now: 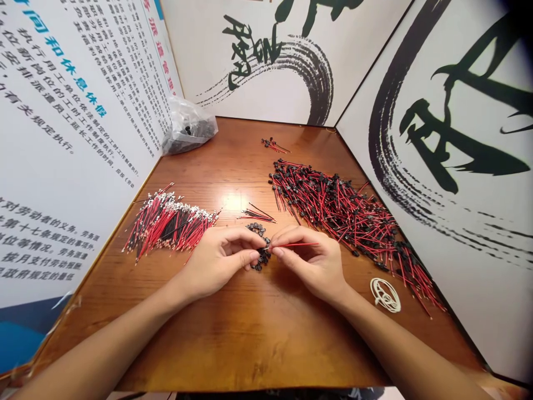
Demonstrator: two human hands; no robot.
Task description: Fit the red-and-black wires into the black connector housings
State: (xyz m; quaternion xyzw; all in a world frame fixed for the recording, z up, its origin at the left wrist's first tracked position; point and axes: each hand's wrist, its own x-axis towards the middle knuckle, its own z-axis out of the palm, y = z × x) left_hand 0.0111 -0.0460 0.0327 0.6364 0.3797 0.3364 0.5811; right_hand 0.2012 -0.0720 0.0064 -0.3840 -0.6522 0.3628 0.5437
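Above the middle of the table my two hands meet at the fingertips. My left hand (228, 253) pinches a small black connector housing (264, 251), mostly covered by the fingers. Between thumb and forefinger my right hand (308, 258) grips a red wire (297, 244); its near end meets the housing and its free end points right. How far the wire sits in the housing is hidden. Just under the hands lies a small heap of loose black connector housings (259, 265). Behind them a few red and black wires (258, 215) lie together.
Left is a pile of red and black wires with white ends (170, 222). A long heap of wired black connectors (333, 211) covers the right side, with a small bunch (275, 145) behind. A clear bag (189, 130) stands back left; a white cord coil (385, 295) lies right. Panels surround the table.
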